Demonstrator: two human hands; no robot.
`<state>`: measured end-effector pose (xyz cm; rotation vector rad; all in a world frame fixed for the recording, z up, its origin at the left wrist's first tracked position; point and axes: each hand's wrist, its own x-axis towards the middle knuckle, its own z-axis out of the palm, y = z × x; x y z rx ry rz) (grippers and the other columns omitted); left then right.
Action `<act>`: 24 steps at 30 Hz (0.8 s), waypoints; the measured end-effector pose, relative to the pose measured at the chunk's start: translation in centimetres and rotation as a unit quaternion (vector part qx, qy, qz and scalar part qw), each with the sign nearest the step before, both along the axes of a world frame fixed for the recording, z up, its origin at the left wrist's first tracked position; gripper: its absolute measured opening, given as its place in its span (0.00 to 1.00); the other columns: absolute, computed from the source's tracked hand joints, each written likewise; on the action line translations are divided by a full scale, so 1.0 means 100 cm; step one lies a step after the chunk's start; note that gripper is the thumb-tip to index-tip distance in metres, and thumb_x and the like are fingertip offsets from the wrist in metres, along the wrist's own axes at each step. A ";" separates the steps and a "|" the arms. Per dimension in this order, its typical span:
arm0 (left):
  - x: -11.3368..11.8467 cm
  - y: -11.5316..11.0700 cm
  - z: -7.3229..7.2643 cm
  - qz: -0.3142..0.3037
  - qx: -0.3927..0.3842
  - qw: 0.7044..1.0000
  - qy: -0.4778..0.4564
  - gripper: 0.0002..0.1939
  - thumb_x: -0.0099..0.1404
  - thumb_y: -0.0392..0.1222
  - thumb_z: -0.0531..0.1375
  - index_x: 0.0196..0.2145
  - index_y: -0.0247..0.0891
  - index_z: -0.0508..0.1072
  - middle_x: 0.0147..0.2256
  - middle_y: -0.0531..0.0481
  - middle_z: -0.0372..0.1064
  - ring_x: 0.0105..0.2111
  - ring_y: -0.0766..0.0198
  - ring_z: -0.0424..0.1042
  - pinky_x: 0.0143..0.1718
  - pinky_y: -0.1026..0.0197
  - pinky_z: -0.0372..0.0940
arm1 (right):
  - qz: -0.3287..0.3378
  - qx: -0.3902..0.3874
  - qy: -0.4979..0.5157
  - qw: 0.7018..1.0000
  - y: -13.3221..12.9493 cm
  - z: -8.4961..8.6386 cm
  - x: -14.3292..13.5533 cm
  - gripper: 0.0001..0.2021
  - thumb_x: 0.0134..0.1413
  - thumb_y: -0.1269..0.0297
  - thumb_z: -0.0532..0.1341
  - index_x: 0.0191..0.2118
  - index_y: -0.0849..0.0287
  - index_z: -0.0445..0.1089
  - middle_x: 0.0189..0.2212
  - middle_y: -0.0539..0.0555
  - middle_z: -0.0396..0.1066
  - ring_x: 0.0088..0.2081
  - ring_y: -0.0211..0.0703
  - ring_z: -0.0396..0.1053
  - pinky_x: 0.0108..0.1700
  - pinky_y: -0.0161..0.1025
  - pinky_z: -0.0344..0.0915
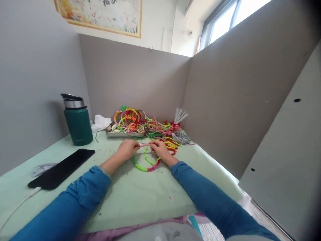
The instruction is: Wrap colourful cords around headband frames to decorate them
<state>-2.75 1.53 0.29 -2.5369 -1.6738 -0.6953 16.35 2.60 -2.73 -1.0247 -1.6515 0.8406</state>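
Observation:
Both my hands are at the middle of the table, fingers pinched. A short pink pipe cleaner (144, 145) stretches between them. My left hand (127, 149) grips its left end and my right hand (159, 149) its right end. Just below my hands is a round hoop (141, 168) wrapped in green and magenta fuzzy pipe cleaner. A thinner green loop (147, 160) curves inside it. My hands hide the top of the hoop, so I cannot tell whether the pink piece joins it.
Behind my hands, a metal tray (125, 134) holds wrapped hoops and scraps. Beside it lie a heap of coloured pipe cleaners (160, 129) and grey wire rings (182, 137). At left are a green bottle (79, 125) and a phone (62, 169) on a cable. Grey partitions (135, 73) enclose the table.

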 end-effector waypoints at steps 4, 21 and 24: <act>-0.002 0.004 0.000 -0.012 -0.056 0.998 -0.022 0.14 0.56 0.46 0.52 0.29 0.37 0.75 0.26 0.49 0.72 0.26 0.64 0.65 0.26 0.65 0.51 | 0.010 0.007 -0.003 1.000 0.000 -0.002 0.001 0.07 0.46 0.66 0.55 0.28 0.62 0.69 0.15 0.45 0.60 0.18 0.31 0.53 0.21 0.29 0.50; -0.004 0.004 0.001 0.009 -0.017 0.998 0.061 0.15 0.55 0.39 0.52 0.35 0.40 0.77 0.33 0.47 0.75 0.33 0.60 0.69 0.32 0.65 0.56 | -0.012 -0.054 -0.006 0.998 0.004 -0.005 0.000 0.07 0.47 0.65 0.56 0.27 0.62 0.67 0.17 0.47 0.64 0.15 0.29 0.52 0.17 0.29 0.48; -0.006 0.003 0.004 0.044 -0.010 0.997 0.062 0.15 0.55 0.38 0.52 0.35 0.39 0.77 0.33 0.44 0.74 0.34 0.58 0.70 0.31 0.64 0.56 | -0.002 -0.075 0.027 0.997 0.005 -0.005 0.001 0.09 0.50 0.60 0.55 0.28 0.61 0.66 0.19 0.48 0.67 0.14 0.29 0.53 0.15 0.29 0.48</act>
